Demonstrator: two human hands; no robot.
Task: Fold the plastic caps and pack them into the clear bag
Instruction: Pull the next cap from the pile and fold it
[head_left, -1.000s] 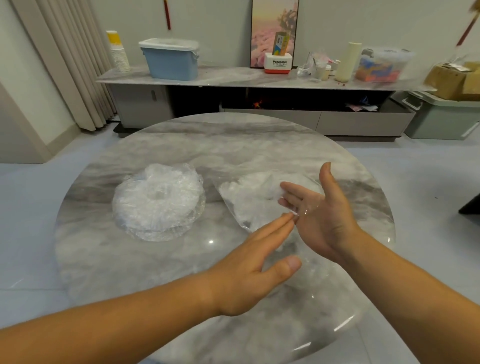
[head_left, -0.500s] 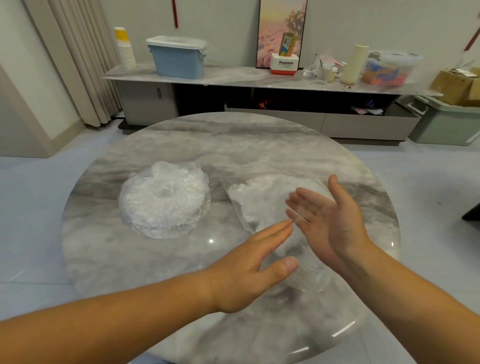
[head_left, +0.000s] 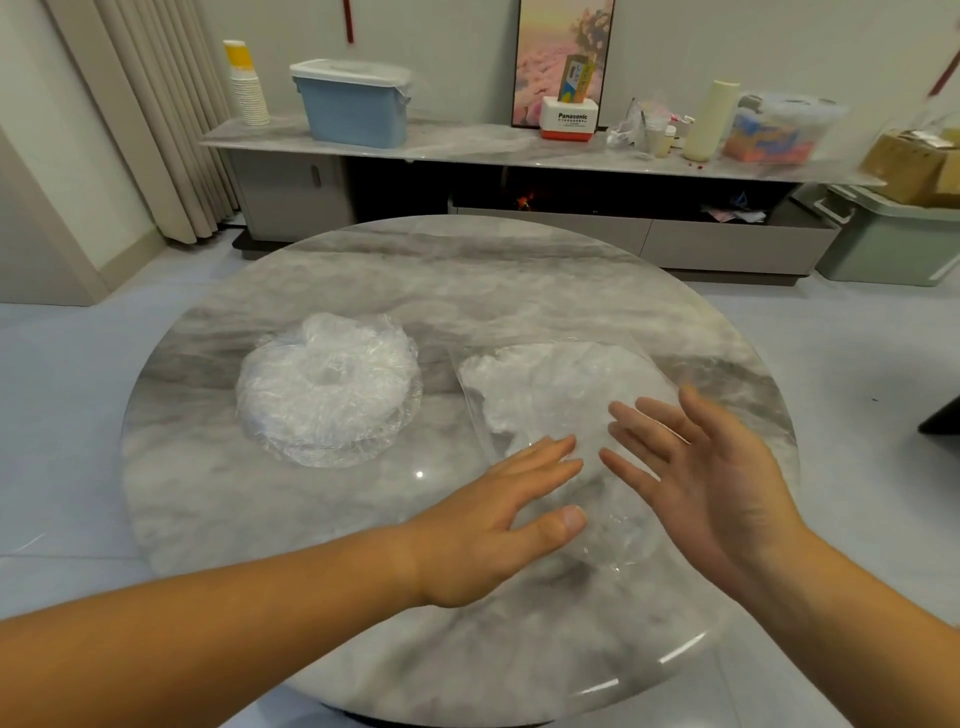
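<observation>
Sideboard (head_left: 467, 143), blue bin (head_left: 353, 111), caps (head_left: 327, 389), possibly filled bag (head_left: 550, 384)

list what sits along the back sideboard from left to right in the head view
paper cup stack → blue lidded bin → Panasonic box → cream bottle → clear tub of colourful items

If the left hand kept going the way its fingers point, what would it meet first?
Most likely the fingers of the right hand, just ahead of the left hand over the clear bag; heights are unclear, so it might meet the bag instead.
</observation>
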